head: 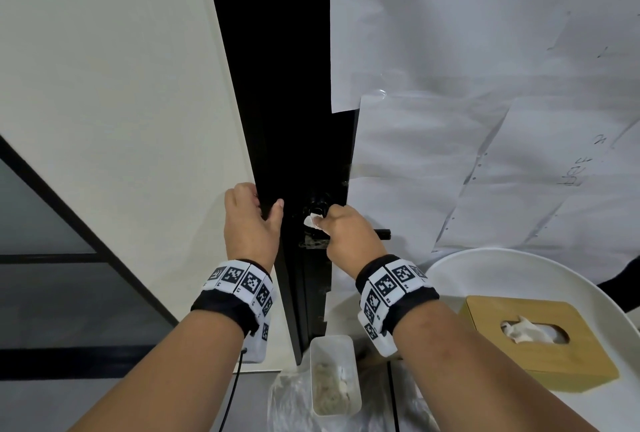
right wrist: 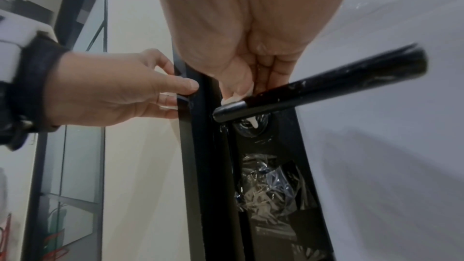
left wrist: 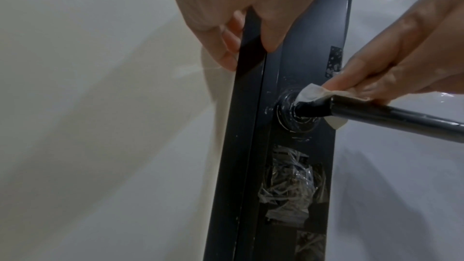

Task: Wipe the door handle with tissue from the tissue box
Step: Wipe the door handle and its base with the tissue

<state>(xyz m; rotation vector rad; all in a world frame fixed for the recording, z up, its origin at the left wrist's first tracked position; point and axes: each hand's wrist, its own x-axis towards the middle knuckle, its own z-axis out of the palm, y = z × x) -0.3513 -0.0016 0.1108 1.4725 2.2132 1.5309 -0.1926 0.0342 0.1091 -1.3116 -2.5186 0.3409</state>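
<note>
A black lever door handle sticks out of a black lock plate on the door; its tip shows past my right hand. My right hand pinches a small white tissue and presses it on the handle's neck by the round rose. My left hand grips the black door edge, thumb in front, fingers behind. The wooden tissue box with tissue poking out sits on a white round table at lower right.
White paper sheets cover the door face. A cream wall lies left of the door edge, with a dark-framed glass panel further left. A clear plastic container with crumpled bits stands below the handle on plastic wrap.
</note>
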